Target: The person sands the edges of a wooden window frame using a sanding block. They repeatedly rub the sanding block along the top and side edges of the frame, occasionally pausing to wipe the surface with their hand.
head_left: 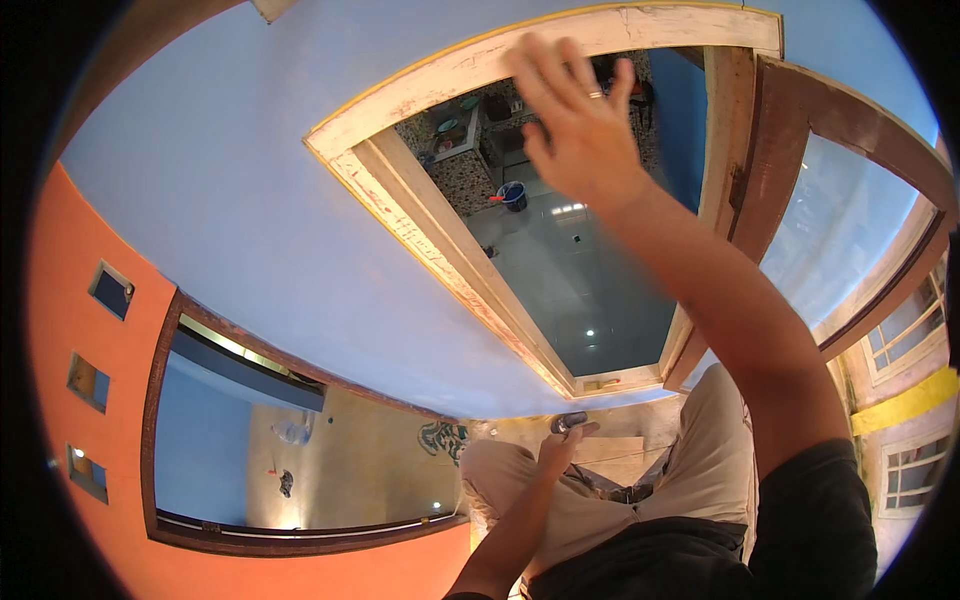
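Note:
My right hand [580,125] is raised with its fingers spread. Its fingertips overlap the top rail of a pale, worn wooden window frame [430,80]; whether they press on the wood or hover before it I cannot tell. A yellow line runs along the frame's outer edge. Down by my lap, my left hand [558,450] is closed around a dark, rounded tool [569,422], whose exact kind is too small to make out. The tool is below the frame's lower sill [620,381].
A brown glazed casement [780,150] stands swung out at the right. Through the opening show a shiny floor and a dark bucket [511,196]. Blue wall [250,190] surrounds the frame. At the left, an orange wall [130,420] has small square holes and a brown-framed doorway.

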Available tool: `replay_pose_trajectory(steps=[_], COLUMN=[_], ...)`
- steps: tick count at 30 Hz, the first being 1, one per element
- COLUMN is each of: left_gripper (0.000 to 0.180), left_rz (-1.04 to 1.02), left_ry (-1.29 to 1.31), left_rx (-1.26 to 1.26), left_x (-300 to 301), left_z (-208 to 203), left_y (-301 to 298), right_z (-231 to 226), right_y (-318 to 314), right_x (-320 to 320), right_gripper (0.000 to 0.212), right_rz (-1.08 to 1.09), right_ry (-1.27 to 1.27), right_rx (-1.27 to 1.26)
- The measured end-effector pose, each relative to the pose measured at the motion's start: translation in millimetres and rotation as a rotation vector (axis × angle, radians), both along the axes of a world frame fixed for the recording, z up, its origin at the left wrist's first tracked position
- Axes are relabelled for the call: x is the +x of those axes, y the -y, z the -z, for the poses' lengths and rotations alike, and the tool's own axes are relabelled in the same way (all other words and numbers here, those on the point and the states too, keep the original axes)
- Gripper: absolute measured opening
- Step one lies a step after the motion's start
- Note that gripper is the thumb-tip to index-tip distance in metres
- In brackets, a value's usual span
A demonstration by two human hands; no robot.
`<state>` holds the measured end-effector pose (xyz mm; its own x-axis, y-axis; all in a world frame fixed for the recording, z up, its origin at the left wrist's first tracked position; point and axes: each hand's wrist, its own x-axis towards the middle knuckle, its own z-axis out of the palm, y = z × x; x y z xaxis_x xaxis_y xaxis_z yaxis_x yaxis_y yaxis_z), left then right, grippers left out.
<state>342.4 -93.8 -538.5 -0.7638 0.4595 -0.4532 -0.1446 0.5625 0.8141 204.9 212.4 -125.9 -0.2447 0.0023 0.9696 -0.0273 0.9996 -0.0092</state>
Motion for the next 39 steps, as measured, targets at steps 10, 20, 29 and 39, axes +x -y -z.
replay_pose_trajectory(steps=[10, 20, 29, 39], left_gripper=[0.043, 0.041, 0.044, 0.056], left_rz=[0.045, 0.04, 0.047, 0.082], left_ry=[0.136, 0.101, 0.069, -0.001], left_rx=[-0.123, -0.123, -0.087, -0.075], left_x=[7, 15, 15, 10], left_z=[-58, -87, -79, -36], left_y=[-6, -12, -11, -12], right_z=[1, -21, -31, -27], right_y=[-5, 107, 102, -2], right_x=[13, -74, -87, -12], right_gripper=[0.084, 0.075, 0.072, 0.083], right_rz=[-0.064, -0.159, -0.191, -0.19], right_ry=[0.082, 0.114, 0.145, 0.151], right_rx=[-0.006, 0.326, 0.471, 0.4])
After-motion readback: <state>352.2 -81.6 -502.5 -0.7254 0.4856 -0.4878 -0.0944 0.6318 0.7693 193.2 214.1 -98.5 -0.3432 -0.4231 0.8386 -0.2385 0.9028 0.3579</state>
